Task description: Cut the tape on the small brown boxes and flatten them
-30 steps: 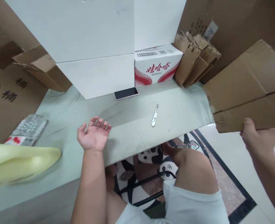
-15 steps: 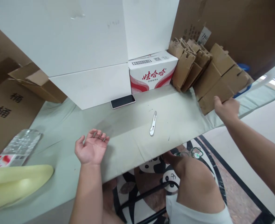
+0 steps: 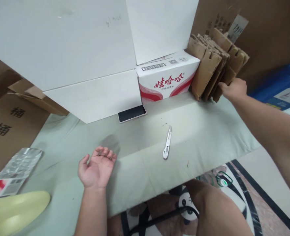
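Plainly, the right hand (image 3: 235,89) grips a folded carton (image 3: 235,62) beside the cardboard stack (image 3: 206,65) — the left hand (image 3: 97,170) is open, palm up, fingers slightly curled, over the surface (image 3: 135,173).

Table (image 3: 137,170) (draped pale green) bears phone (image 3: 132,113), cutter (image 3: 167,142), cardboard (image 3: 206,70).

One phone (image 3: 132,114), one cutter (image 3: 167,143) (plus two hands (image 3: 95,170) (image 3: 235,89)).
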Action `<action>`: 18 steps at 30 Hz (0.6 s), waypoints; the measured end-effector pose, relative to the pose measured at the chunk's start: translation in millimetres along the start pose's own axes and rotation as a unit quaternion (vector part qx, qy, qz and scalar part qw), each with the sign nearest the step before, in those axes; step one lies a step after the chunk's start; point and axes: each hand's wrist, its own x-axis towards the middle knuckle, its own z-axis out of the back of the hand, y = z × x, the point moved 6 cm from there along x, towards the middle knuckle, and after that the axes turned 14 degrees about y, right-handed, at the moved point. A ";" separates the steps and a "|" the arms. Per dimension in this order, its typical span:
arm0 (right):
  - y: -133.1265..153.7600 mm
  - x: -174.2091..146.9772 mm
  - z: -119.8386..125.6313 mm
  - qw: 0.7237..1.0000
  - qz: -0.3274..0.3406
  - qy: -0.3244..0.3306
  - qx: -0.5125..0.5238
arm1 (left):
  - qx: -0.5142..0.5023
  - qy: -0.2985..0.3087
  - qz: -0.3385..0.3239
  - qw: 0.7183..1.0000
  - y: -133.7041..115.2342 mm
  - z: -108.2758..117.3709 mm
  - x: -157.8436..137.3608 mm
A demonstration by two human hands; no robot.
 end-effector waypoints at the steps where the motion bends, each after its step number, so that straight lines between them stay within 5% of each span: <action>1: 3.2 9.0 -3.7 1.000 -0.008 0.014 0.018 | 0.003 -0.001 0.002 1.000 0.6 0.2 1.6; 7: 15.2 10.5 -4.4 0.997 -0.004 0.061 0.038 | -0.005 -0.010 0.000 1.000 -4.2 -0.5 5.4; 12: 33.9 -27.6 33.3 0.997 0.046 0.060 0.021 | -0.040 0.007 -0.006 0.999 -16.5 -2.0 -3.1; 18: 130.6 -87.1 62.1 0.978 0.204 0.047 0.011 | -0.104 0.084 -0.031 0.991 -38.4 4.1 -29.8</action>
